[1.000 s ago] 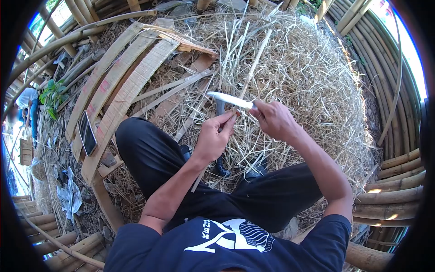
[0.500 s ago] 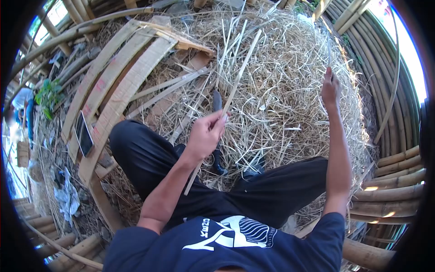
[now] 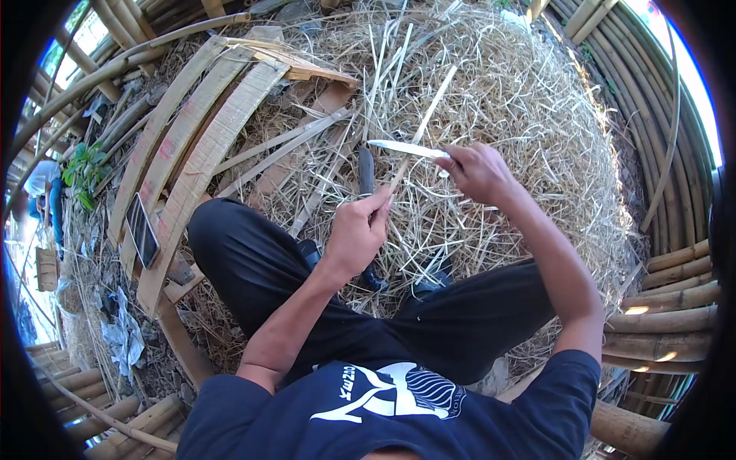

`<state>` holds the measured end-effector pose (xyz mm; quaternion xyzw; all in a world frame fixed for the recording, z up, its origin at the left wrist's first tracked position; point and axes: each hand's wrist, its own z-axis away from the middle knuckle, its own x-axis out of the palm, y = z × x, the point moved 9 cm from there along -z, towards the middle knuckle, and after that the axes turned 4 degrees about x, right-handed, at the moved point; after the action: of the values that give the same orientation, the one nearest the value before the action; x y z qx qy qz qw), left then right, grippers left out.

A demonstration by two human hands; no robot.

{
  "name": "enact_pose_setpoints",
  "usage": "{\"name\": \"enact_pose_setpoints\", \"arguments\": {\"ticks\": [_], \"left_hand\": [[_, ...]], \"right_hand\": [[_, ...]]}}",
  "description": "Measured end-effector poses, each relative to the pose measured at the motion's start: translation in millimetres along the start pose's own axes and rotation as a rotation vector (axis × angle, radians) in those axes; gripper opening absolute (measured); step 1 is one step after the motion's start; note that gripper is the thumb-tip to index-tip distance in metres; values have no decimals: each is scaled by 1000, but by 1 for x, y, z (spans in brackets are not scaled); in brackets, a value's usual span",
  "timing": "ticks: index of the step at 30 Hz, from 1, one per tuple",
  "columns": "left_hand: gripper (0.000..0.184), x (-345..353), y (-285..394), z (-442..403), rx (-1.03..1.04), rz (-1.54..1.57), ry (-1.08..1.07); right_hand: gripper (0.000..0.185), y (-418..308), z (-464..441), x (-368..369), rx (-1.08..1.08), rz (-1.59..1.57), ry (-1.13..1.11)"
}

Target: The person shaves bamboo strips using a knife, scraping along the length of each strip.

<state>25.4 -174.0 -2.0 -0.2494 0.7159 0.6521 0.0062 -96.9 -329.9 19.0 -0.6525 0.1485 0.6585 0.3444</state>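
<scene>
Swung in from far out to the right half a second ago: the bare right hand [image 3: 479,172], now between 2 and 3 o'clock from the bare left hand [image 3: 356,234]. Brought back with it, over the long, pale wooden strip [image 3: 435,103]: a slim knife with a bright, whitish blade [image 3: 406,147], apparently in working position again. Crossing the strip in view, tip towards 10 o'clock; too fine to tell whether touching. Right fingers closed around the knife's handle; left fingers pinched on the strip, angled up towards 1 o'clock.

At the edges, still from the left hand: stacked tan bamboo poles [image 3: 667,322] at 4 o'clock; a broad bed of straw-coloured shavings [image 3: 521,107], with the widest room for movement, between 1 and 3 o'clock. At 10 o'clock, a low frame of rough timber slats [image 3: 226,123], limiting any sweep to that side. Closer in, tightening the space below, bent legs in black trousers [image 3: 245,245] at 5 and 8 o'clock. Just beyond the left fingers at 12 o'clock, in easy knocking distance, a dark-bladed knife [image 3: 366,170]. On the slats at 9 o'clock, a black-screened phone [image 3: 142,230].
</scene>
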Motion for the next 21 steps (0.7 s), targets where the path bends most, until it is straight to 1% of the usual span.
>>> {"name": "enact_pose_setpoints", "arguments": {"ticks": [2, 4, 6, 8, 9, 10, 11, 12, 13, 14, 15, 16, 17, 18, 19, 20, 21], "left_hand": [[27, 5, -5, -2, 11, -6, -6], [26, 9, -13, -1, -119, -2, -78], [26, 11, -13, -4, -123, 30, -78], [26, 5, -4, -8, -26, -39, -18], [26, 3, 4, -10, -73, -69, -62], [26, 1, 1, 0, -69, -69, -67], [26, -4, -6, 7, -49, -33, -46], [26, -13, -14, 12, -41, -10, -35], [27, -22, -24, 7, -95, 43, -39], [27, -27, -18, -3, -92, 43, -12], [27, -21, -7, -10, -96, 163, -44], [28, -11, 5, -15, -92, 287, -85], [28, 1, 10, -13, -159, 404, -147], [28, 4, 13, -11, -151, 400, -158], [28, 9, 11, -5, -216, 473, -198], [29, 14, 8, 2, -287, 543, -238], [28, 14, 8, 5, -292, 537, -236]], "right_hand": [[45, 6, 1, 2, -38, 35, 57], [46, 7, -3, -4, -86, 36, 156], [45, 16, -4, -1, -30, 22, 128], [41, 23, -12, 4, -65, 112, 138], [34, 36, -17, 12, 30, 85, 0], [27, 108, -33, 18, 247, -1, 214], [30, 164, -26, -9, 439, -90, 344], [34, 206, 3, -57, 554, -46, 515], [38, 218, 30, -100, 612, 37, 689], [43, 210, 43, -117, 611, 48, 796], [46, 206, 36, -101, 490, -34, 759], [48, 189, 34, -92, 431, -159, 693], [51, 174, 33, -83, 381, -287, 623], [53, 121, 30, -77, 390, -472, 528], [55, 84, 30, -76, 355, -530, 443], [57, 56, 28, -70, 318, -590, 355], [53, 44, 23, -59, 333, -641, 286]]}}
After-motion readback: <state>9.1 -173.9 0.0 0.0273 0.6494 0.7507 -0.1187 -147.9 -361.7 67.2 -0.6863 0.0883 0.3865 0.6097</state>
